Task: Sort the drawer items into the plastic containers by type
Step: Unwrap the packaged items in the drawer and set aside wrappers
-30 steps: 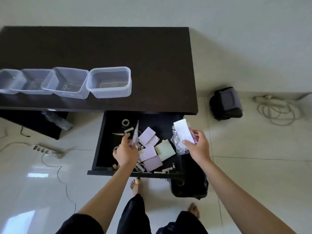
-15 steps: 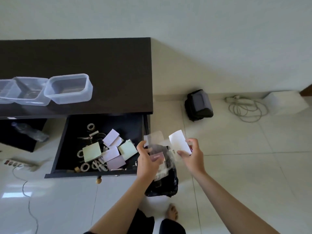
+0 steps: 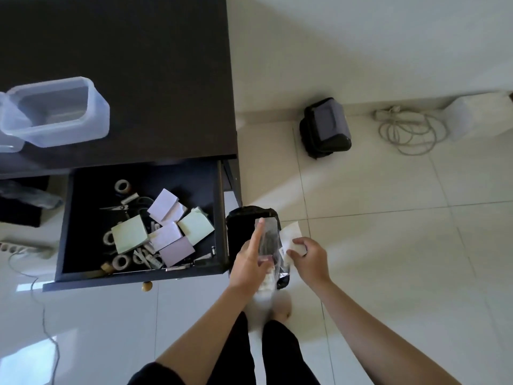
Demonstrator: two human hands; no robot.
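The person is standing over the open drawer (image 3: pixel 138 218), which is sitting at about nine o'clock from the hands, and both hands are hovering over a black-lined bin (image 3: pixel 249 218) just beside the drawer's right wall. My guess is that wrappers are being thrown away here so that only sortable things go to the tubs. The left hand (image 3: pixel 249 259) is gripping a clear plastic wrapper (image 3: pixel 270 243) between thumb and curled fingers, with the index finger lying straight along it towards twelve o'clock; something small and pale seems to be inside the wrapper, though I cannot tell what. The right hand (image 3: pixel 306 255) is curling round a white paper slip (image 3: pixel 291 237) and pinching it, the slip sticking out towards eleven o'clock, touching or nearly touching the wrapper. Sticky-note pads (image 3: pixel 163 234), tape rolls (image 3: pixel 122 187) and scissors (image 3: pixel 116 208) are lying jumbled in the drawer, unsorted. The plastic containers (image 3: pixel 55 112) are waiting on the dark desk (image 3: pixel 138 65) at ten o'clock, well apart from the hands and looking empty
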